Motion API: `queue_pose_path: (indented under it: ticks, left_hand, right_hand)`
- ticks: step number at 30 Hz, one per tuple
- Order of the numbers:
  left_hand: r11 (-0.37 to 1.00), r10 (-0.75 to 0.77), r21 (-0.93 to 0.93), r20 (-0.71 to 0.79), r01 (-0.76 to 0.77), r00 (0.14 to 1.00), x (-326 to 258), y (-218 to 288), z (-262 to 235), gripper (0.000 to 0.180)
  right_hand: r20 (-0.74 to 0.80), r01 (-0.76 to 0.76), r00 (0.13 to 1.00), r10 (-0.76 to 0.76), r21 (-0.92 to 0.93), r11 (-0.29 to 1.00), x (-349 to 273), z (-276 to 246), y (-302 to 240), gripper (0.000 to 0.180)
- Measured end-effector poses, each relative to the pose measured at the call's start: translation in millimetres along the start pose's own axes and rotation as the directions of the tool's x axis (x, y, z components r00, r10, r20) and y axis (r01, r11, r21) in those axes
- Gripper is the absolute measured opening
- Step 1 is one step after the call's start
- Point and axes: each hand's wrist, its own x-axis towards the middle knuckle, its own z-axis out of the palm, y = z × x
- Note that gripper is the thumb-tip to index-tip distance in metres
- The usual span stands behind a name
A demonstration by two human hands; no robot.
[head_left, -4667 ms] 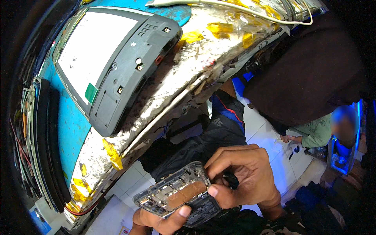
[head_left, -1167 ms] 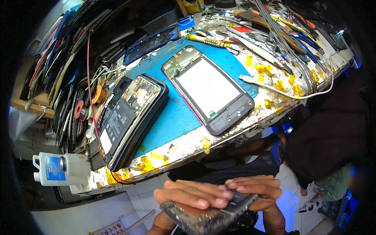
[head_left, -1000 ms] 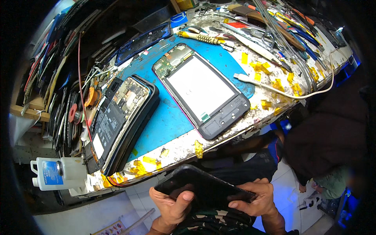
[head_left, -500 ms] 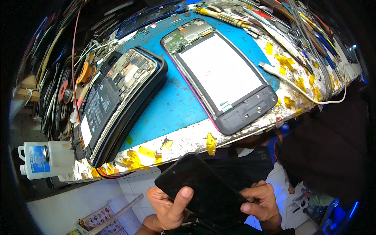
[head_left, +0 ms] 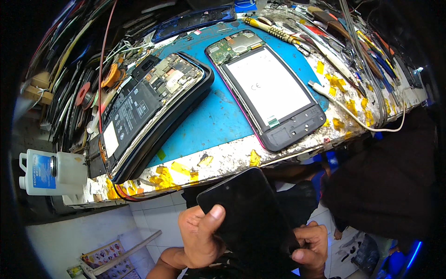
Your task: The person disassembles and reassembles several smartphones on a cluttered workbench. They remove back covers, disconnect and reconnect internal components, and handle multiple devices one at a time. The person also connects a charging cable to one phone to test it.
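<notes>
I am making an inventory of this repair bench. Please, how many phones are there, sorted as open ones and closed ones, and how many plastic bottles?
Opened phones on the blue mat: 2, one with dark battery, one with white panel
Closed black phone held in left hand and right hand: 1
White plastic bottle: 1
Total: 4

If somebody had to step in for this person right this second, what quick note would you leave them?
Left hand: grips the left edge of a black phone, thumb on its dark face.
Right hand: holds the phone's lower right corner.
The phone is held below the bench edge, dark side up.
On the blue mat: an opened phone with battery and board exposed, and a second opened unit with a white panel.
A white bottle stands at the left.
Done: both bench phones are opened.
Left: the held phone looks closed from this side.
</notes>
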Motion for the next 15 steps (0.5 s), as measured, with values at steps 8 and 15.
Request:
queue_pose_path:
  ticks: [8,15]
  left_hand:
    - [0.954,-0.132,-0.251,0.135,0.162,0.982,6,2,2,0.058]
    - [0.786,0.432,-0.614,0.471,-0.066,0.769,19,-6,1,0.019]
  right_hand:
    - [-0.044,0.05,0.998,-0.047,0.073,0.996,-1,5,-8,0.038]
    - [0.181,0.341,0.938,-0.295,-0.635,0.694,11,14,-18,0.042]
